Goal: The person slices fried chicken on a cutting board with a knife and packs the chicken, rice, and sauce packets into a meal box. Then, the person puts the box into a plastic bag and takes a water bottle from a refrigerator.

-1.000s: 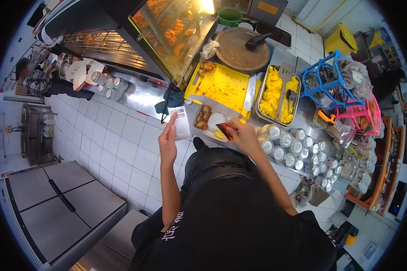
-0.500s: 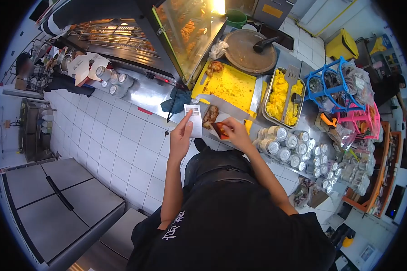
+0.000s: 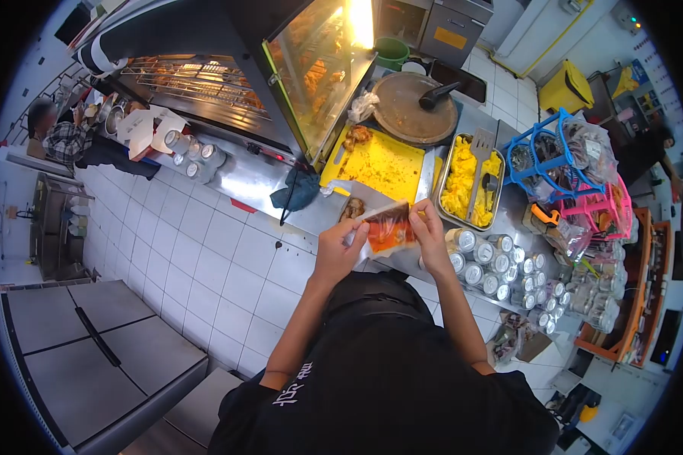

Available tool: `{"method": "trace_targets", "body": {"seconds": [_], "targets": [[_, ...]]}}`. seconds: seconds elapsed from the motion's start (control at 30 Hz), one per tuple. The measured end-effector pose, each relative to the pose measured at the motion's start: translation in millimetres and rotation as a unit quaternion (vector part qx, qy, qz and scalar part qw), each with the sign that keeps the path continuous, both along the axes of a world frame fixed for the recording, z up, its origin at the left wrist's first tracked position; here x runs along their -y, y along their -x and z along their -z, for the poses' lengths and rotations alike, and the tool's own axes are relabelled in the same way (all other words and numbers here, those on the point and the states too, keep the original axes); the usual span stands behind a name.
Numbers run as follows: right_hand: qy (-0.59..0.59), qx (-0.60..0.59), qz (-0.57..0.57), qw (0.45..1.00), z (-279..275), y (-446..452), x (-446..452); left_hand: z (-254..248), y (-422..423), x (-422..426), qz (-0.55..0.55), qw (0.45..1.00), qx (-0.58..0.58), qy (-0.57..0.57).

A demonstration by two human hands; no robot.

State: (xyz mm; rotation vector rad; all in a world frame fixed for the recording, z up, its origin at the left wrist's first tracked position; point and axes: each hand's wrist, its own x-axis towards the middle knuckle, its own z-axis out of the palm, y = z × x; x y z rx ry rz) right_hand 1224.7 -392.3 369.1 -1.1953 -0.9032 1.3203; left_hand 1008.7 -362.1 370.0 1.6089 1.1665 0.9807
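A clear packet of red-orange sauce (image 3: 388, 241) is stretched between my two hands over the counter edge. My left hand (image 3: 338, 249) pinches its left side, with white paper, seemingly the slip, against it. Closed on the packet's right edge is my right hand (image 3: 429, 233). Just beyond the packet, partly hidden by it, browned chicken (image 3: 352, 208) lies in an open paper box. Behind that is a yellow cutting board (image 3: 387, 163) with crumbs and another browned piece at its far left corner.
A metal tray (image 3: 495, 216) of yellow food holds a slotted turner. Several cans (image 3: 501, 263) stand at the right, near blue and pink racks (image 3: 539, 155). A lit glass warmer (image 3: 311, 68) rises at back left. Another person (image 3: 68, 140) stands at far left.
My left hand has moved right and down to meet the packet. The packet has been lifted and now spans both hands; the slip, earlier upright in my left hand, is mostly hidden.
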Motion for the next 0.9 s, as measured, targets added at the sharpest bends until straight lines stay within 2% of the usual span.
{"method": "trace_targets", "body": {"seconds": [0.17,0.2,0.23,0.27,0.33,0.4,0.47,0.5,0.6,0.63,0.7,0.73,0.8,0.83,0.87,0.9], "targets": [[0.008,0.082,-0.064,0.995,-7,-5,-5,-24,-2,-6,0.061,0.997,0.024,-0.043],[0.01,0.109,-0.082,0.991,-8,-9,-5,-17,-3,-9,0.063,0.997,-0.01,-0.045],[-0.013,0.305,-0.072,0.95,-24,-6,-2,-6,-7,-13,0.064,0.996,-0.042,-0.046],[-0.038,0.271,-0.11,0.956,-26,-6,2,2,-10,-14,0.062,0.994,-0.075,-0.048],[-0.092,0.195,-0.18,0.96,-29,-1,6,-4,-19,-2,0.081,0.994,-0.048,-0.061],[-0.03,0.225,-0.109,0.968,-43,1,8,-4,-21,10,0.086,0.994,-0.032,-0.053],[-0.008,0.366,-0.101,0.925,-53,-10,0,0,-27,0,0.049,0.997,-0.019,-0.051],[-0.1,0.252,-0.177,0.946,-55,-10,3,-5,-27,-6,0.064,0.997,-0.027,-0.026],[-0.027,0.299,-0.081,0.95,-35,-19,-11,-33,-23,2,0.088,0.995,-0.033,-0.013],[0.01,0.393,-0.069,0.917,-43,-26,-13,-25,-24,1,0.082,0.994,-0.058,-0.033],[-0.07,0.263,-0.189,0.944,-62,-20,-11,-6,-28,-9,0.066,0.989,-0.109,-0.078],[-0.101,0.184,-0.239,0.948,-64,-12,-1,-6,-24,2,0.066,0.992,-0.072,-0.076],[-0.064,0.282,-0.175,0.941,-47,-23,-15,-16,-26,-1,0.061,0.993,0.012,-0.101],[-0.03,0.344,-0.131,0.929,-43,-27,-15,-34,-22,-1,0.077,0.993,-0.078,-0.051],[0.001,0.406,-0.086,0.91,-41,-30,-16,-27,-23,-1,0.067,0.995,-0.065,-0.041],[-0.069,0.357,-0.132,0.922,-61,-16,-8,-22,-28,-10,0.059,0.996,-0.051,-0.04]]}}
